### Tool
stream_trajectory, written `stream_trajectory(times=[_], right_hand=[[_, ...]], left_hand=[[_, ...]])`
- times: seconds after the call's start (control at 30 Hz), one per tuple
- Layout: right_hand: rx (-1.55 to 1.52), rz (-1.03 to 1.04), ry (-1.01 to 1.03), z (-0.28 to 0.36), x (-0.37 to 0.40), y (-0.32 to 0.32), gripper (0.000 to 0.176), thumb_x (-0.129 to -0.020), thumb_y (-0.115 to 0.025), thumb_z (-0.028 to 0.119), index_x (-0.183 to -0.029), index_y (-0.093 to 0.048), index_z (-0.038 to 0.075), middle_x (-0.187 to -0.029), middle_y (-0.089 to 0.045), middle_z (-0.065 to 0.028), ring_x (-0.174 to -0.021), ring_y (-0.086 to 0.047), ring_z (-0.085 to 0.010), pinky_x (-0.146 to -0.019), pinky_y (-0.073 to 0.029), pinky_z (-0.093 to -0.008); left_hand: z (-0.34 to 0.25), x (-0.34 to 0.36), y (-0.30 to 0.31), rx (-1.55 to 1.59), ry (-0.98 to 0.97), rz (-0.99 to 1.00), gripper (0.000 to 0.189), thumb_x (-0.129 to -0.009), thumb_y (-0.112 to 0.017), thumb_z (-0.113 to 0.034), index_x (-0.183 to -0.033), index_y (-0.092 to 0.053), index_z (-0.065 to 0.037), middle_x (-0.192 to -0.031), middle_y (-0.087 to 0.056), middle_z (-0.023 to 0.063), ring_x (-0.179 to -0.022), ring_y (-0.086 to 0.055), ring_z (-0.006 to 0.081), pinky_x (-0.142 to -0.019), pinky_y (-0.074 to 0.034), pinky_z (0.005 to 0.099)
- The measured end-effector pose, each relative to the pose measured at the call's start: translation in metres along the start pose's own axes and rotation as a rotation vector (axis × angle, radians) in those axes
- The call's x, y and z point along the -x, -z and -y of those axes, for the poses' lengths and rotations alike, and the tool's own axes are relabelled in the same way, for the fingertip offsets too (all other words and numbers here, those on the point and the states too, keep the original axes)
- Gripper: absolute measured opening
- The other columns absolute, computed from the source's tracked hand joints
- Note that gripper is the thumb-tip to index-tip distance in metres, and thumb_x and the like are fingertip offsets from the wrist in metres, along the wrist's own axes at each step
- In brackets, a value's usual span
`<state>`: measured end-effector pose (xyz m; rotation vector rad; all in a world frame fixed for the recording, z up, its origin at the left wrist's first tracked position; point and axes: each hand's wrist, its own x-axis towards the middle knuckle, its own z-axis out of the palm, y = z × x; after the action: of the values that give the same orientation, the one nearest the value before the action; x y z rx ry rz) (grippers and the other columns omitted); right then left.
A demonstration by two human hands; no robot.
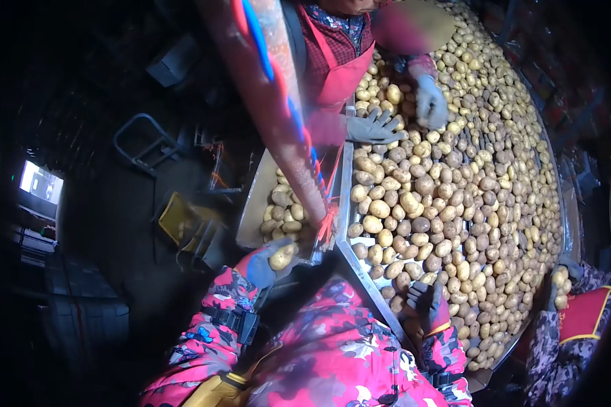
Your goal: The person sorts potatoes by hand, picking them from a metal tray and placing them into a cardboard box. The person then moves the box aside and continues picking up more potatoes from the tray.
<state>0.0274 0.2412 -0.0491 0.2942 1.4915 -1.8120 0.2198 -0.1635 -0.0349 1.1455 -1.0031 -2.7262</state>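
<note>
My left hand [263, 266], in a grey glove, is closed around a yellow potato [282, 257]. It is off to the left of the metal-edged sorting table [360, 261], just below an open box [251, 217] with several potatoes in it. My right hand [425, 303], also gloved, is over the near edge of the table among the potatoes [448, 203]. Its fingers are curled, and whatever they may hold is hidden. A brown potato [402, 281] lies close to those fingertips.
Across the table, a person in a red apron [339, 78] has gloved hands [430, 102] on the potatoes. At the right, another person's gloved hand [569, 271] holds potatoes. A rusty post [278, 88] wrapped with red and blue cables rises beside the box. A yellow chair-like object [176, 218] stands left.
</note>
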Motion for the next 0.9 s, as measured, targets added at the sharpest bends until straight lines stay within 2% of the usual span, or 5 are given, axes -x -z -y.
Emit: stream_trajectory(times=[0.1, 0.23, 0.4, 0.73, 0.9], right_hand=[[0.014, 0.005, 0.002, -0.004, -0.001, 0.002, 0.049, -0.106, -0.041, 0.047, -0.111, -0.061, 0.003, -0.099, -0.066, -0.0064, -0.091, -0.065, -0.0204, -0.077, -0.051, -0.0333], [0.035, 0.008, -0.001, -0.006, -0.003, 0.002, 0.05, -0.106, -0.041, 0.047, -0.113, -0.061, 0.002, -0.101, -0.066, -0.0068, -0.093, -0.065, -0.0205, -0.079, -0.052, -0.0336], [0.05, 0.014, -0.02, 0.002, 0.0, -0.004, 0.051, -0.107, -0.04, 0.047, -0.114, -0.062, 0.002, -0.103, -0.067, -0.0073, -0.095, -0.066, -0.0207, -0.081, -0.052, -0.034], [0.067, 0.011, -0.014, 0.003, 0.004, 0.006, 0.053, -0.107, -0.04, 0.047, -0.118, -0.062, 0.001, -0.108, -0.068, -0.0083, -0.1, -0.066, -0.0211, -0.086, -0.053, -0.0347], [0.073, 0.007, -0.01, 0.004, 0.006, 0.01, 0.054, -0.107, -0.04, 0.047, -0.12, -0.062, 0.0, -0.111, -0.068, -0.0088, -0.102, -0.067, -0.0212, -0.088, -0.053, -0.035]], left_hand=[[0.006, 0.019, -0.001, -0.978, -0.62, -0.086, 0.042, -0.094, -0.066, -0.003, -0.135, -0.058, -0.004, -0.109, -0.069, 0.0123, -0.107, -0.068, 0.0215, -0.094, -0.056, 0.0358], [-0.014, 0.02, 0.053, 0.048, 0.075, -0.232, 0.038, -0.098, -0.062, -0.032, -0.123, -0.065, -0.004, -0.109, -0.071, 0.0125, -0.09, -0.07, 0.021, -0.069, -0.058, 0.0265], [-0.023, 0.045, 0.061, -0.417, 0.35, -0.109, 0.042, -0.101, -0.052, -0.045, -0.119, -0.067, -0.01, -0.106, -0.072, 0.0095, -0.081, -0.07, 0.0208, -0.053, -0.051, 0.0258], [-0.073, 0.047, 0.081, -0.586, 0.042, -0.17, 0.041, -0.101, -0.05, -0.04, -0.125, -0.062, -0.009, -0.11, -0.069, 0.0125, -0.088, -0.067, 0.0218, -0.066, -0.051, 0.0285], [-0.116, 0.054, 0.235, 2.71, -0.038, 0.839, 0.044, -0.101, -0.039, -0.024, -0.141, -0.049, -0.011, -0.135, -0.062, 0.0109, -0.121, -0.061, 0.0277, -0.102, -0.04, 0.0464]])
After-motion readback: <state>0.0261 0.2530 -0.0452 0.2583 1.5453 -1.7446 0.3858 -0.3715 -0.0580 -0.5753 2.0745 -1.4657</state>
